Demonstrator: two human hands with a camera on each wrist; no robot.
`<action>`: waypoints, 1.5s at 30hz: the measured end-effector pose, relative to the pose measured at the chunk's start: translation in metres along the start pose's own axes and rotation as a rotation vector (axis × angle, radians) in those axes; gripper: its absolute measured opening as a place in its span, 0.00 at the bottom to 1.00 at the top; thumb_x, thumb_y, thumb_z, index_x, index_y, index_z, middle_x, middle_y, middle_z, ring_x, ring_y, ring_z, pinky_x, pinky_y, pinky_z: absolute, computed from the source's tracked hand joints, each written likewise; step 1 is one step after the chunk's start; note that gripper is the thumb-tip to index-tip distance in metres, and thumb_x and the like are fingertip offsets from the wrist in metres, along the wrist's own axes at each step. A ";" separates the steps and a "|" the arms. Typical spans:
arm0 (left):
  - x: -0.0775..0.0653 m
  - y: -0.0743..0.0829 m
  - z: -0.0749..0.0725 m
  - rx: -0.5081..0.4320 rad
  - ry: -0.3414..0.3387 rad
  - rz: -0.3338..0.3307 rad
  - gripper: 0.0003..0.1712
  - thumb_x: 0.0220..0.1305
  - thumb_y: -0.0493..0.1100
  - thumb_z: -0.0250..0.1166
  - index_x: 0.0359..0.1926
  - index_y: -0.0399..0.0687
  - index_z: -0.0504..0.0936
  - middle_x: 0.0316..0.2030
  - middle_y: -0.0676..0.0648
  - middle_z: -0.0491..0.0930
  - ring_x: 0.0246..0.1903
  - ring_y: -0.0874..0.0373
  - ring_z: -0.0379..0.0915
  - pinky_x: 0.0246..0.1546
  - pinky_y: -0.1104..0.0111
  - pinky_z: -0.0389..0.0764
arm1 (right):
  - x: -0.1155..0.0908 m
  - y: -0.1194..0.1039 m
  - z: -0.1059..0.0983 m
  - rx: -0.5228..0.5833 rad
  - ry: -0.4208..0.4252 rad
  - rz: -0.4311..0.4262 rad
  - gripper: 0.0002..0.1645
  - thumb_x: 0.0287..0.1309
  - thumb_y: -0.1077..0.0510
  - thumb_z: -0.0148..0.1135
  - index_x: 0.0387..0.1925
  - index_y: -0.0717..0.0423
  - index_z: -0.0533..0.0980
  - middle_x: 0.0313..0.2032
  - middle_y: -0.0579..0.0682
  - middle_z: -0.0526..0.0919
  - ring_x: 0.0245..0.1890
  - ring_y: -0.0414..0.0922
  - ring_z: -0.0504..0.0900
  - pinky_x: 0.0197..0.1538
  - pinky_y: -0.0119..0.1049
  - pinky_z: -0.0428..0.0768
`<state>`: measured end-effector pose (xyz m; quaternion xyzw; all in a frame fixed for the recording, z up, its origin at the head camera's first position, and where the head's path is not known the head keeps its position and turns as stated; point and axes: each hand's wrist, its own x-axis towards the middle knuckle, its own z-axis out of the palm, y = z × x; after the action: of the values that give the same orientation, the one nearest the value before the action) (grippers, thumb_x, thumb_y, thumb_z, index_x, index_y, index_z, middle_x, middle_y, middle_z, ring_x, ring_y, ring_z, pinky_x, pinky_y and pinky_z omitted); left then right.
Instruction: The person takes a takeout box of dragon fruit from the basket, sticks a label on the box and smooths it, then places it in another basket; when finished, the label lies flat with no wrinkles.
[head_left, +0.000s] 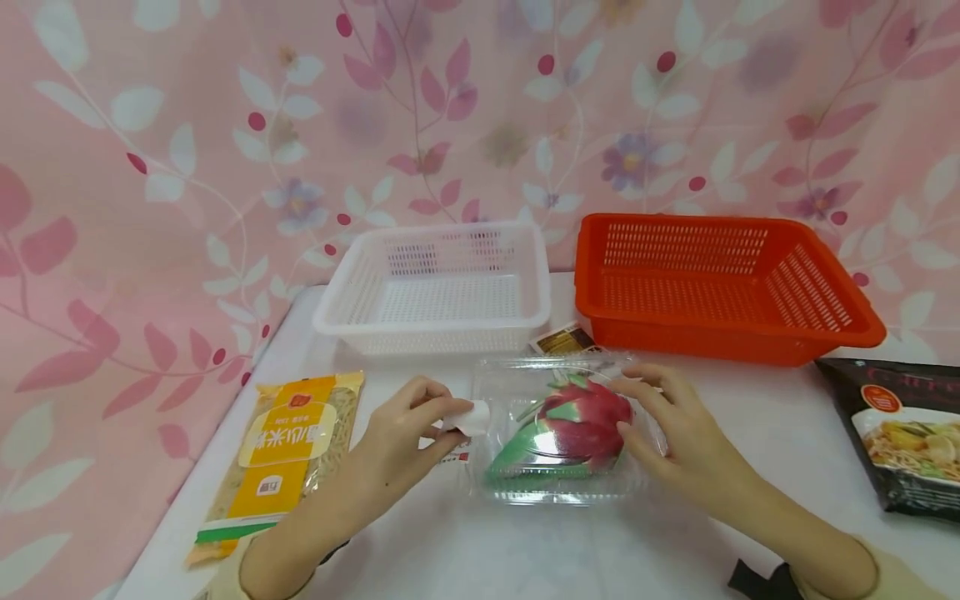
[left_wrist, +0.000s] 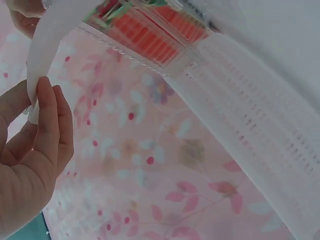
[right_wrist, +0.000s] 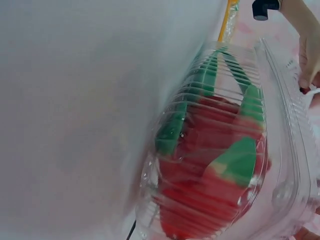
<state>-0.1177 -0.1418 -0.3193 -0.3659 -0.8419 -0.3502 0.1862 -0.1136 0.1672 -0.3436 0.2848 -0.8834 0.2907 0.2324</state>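
A clear plastic clamshell box [head_left: 555, 492] lies in front of me in the head view, tilted up in the right wrist view. Inside it is a red dragon fruit [head_left: 588, 425] with green tips, seen large through the ridged plastic in the right wrist view. My left hand [head_left: 412, 429] pinches a white paper strip [left_wrist: 47, 42] between thumb and fingertips, at the box's left side. My right hand [head_left: 678, 425] grips the box's right end, thumb toward me and fingers at the far corner. Part of the strip is hidden behind the left fingers in the head view.
A white basket [head_left: 435, 337] and a red basket [head_left: 697, 333] stand at the back. A yellow noodle packet [head_left: 281, 450] lies left, a black food packet [head_left: 892, 442] at the far right. Behind the box lies a small printed card [head_left: 566, 340]. A floral pink cloth [head_left: 465, 108] hangs behind.
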 end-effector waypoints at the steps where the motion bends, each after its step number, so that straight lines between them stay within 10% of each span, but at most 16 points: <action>1: 0.001 0.003 0.001 -0.030 0.004 0.033 0.21 0.38 0.24 0.72 0.38 0.38 0.82 0.34 0.49 0.70 0.32 0.60 0.76 0.32 0.80 0.77 | 0.001 -0.001 0.001 0.001 -0.006 -0.011 0.30 0.41 0.66 0.68 0.51 0.52 0.73 0.51 0.52 0.69 0.49 0.45 0.68 0.42 0.43 0.77; 9: 0.017 0.017 0.002 -0.019 0.054 0.173 0.21 0.39 0.27 0.73 0.41 0.36 0.82 0.38 0.46 0.72 0.28 0.60 0.76 0.32 0.81 0.76 | 0.003 -0.011 0.007 0.042 -0.018 -0.049 0.31 0.47 0.58 0.67 0.55 0.51 0.71 0.52 0.52 0.66 0.50 0.44 0.67 0.46 0.32 0.76; 15: 0.027 0.022 0.011 -0.041 -0.005 0.202 0.19 0.42 0.27 0.71 0.40 0.38 0.82 0.36 0.47 0.71 0.30 0.61 0.76 0.34 0.82 0.75 | 0.006 -0.018 0.011 0.128 0.004 -0.111 0.28 0.61 0.38 0.46 0.49 0.54 0.74 0.51 0.52 0.67 0.49 0.45 0.68 0.50 0.21 0.68; 24: 0.036 0.031 0.027 -0.106 -0.105 0.187 0.16 0.46 0.30 0.70 0.40 0.39 0.82 0.37 0.49 0.72 0.31 0.62 0.73 0.35 0.84 0.73 | 0.021 -0.031 0.020 0.157 0.166 -0.317 0.19 0.61 0.44 0.52 0.40 0.53 0.78 0.45 0.54 0.72 0.44 0.47 0.71 0.47 0.22 0.71; 45: 0.038 0.038 0.029 -0.133 -0.029 0.157 0.13 0.48 0.28 0.66 0.37 0.41 0.83 0.35 0.51 0.73 0.28 0.67 0.71 0.31 0.84 0.73 | 0.024 -0.038 0.020 0.154 0.231 -0.402 0.17 0.58 0.45 0.55 0.34 0.55 0.76 0.43 0.59 0.72 0.43 0.49 0.69 0.44 0.23 0.71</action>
<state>-0.1163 -0.0833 -0.3003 -0.4475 -0.7881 -0.3842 0.1763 -0.1115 0.1199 -0.3295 0.4364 -0.7520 0.3356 0.3626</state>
